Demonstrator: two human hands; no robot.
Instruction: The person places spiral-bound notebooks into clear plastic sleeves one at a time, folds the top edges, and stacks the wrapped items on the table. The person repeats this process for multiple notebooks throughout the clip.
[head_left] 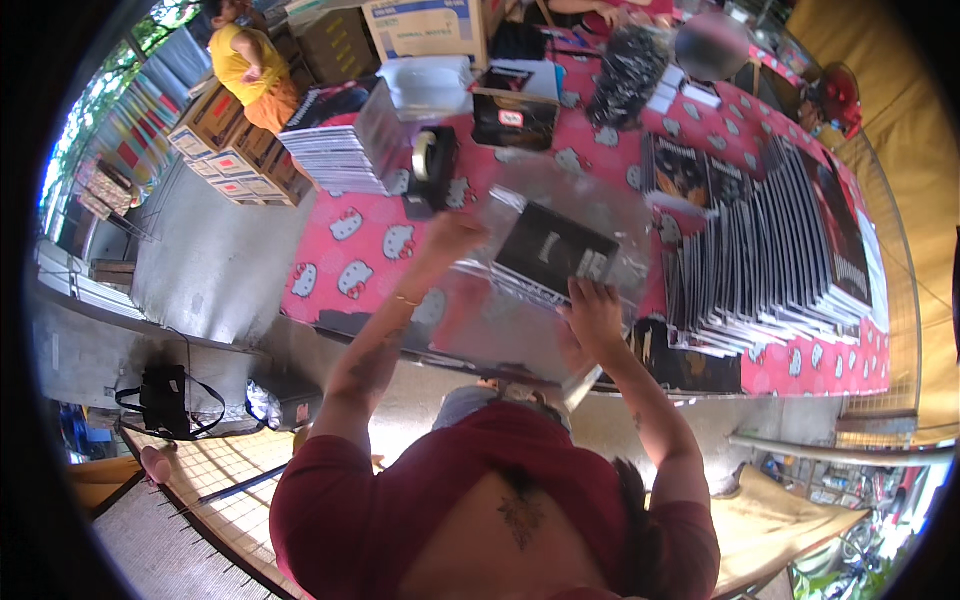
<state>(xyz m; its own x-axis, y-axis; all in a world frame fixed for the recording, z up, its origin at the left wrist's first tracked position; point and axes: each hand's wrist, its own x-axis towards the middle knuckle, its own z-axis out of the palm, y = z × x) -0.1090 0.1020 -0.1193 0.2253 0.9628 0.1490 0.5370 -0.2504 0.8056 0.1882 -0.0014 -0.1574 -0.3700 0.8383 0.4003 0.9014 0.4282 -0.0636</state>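
Sleeving step: black printed booklet (556, 252) in clear plastic sleeve (610, 205), both hands' fingers (598, 296) gripping; sealing likely next.

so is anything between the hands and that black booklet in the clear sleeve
Nothing visible. The left hand grips the clear sleeve at its far left corner, and the right hand presses on its near edge, over the black booklet inside.

a black booklet (553, 250) half inside a clear plastic sleeve (520, 300), tilted above the table
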